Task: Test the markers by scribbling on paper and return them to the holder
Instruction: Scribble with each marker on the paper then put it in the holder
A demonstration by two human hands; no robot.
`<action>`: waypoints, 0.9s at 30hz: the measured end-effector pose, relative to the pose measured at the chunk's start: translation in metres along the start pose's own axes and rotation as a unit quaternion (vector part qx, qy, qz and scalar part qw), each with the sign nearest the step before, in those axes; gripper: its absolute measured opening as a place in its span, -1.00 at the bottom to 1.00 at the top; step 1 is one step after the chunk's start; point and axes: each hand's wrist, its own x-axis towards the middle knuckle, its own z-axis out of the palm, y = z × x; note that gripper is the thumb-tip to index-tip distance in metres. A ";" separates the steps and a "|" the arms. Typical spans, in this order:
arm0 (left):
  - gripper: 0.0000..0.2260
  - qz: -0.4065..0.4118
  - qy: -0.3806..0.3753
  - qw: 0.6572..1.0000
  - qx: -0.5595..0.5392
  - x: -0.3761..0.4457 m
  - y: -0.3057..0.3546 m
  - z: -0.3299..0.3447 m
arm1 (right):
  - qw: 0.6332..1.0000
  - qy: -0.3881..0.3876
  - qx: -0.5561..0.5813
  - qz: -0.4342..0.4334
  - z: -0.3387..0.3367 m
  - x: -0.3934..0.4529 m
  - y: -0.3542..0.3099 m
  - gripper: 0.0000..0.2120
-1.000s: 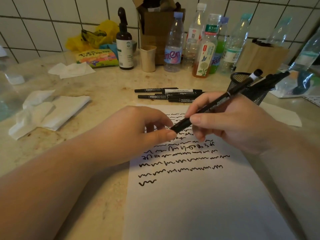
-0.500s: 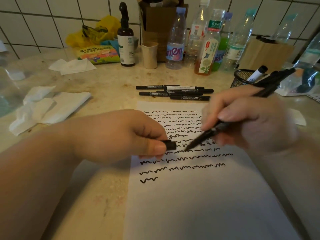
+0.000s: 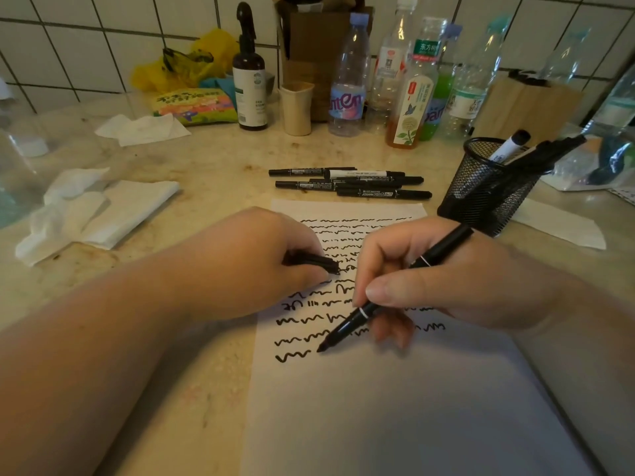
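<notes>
Landmark: we take the white sheet of paper [image 3: 395,407] with rows of black squiggles, lying flat on the beige stone counter [image 3: 213,166], as reference.
Right hand: our right hand [image 3: 446,286] rests over the sheet's middle, thumb and fingers curled round a slim black marker [image 3: 388,297]. The tip points down-left and meets the paper, as far as we can see, just right of the lowest squiggle [image 3: 292,356].
Left hand: our left hand [image 3: 261,262] lies on the sheet's left edge, fingers curled, pinching a short black marker cap [image 3: 314,262].
Loose markers: a cluster of black markers [image 3: 350,183] lies on the counter just beyond the sheet's far edge, capped.
Holder: a black wire-mesh cup [image 3: 481,187] stands at the sheet's far right corner, with several markers leaning in it.
Beyond the sheet: plastic bottles [image 3: 347,80] and a dark spray bottle [image 3: 249,73] stand near the tiled wall.
Left of the sheet: crumpled white tissues [image 3: 92,211].
</notes>
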 end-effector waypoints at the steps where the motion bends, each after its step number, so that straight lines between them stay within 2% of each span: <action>1: -0.73 0.003 0.001 1.000 0.000 0.001 0.000 0.000 | 1.000 0.001 -0.002 0.002 0.001 0.000 0.000 -0.91; 11: -0.68 0.010 0.006 1.000 0.008 0.001 0.000 0.000 | 0.999 0.003 -0.026 0.029 0.005 0.002 -0.002 -0.90; 27: -0.68 -0.003 0.006 1.000 -0.017 0.000 0.001 -0.002 | 0.999 0.019 -0.039 0.006 -0.007 -0.002 0.002 -0.89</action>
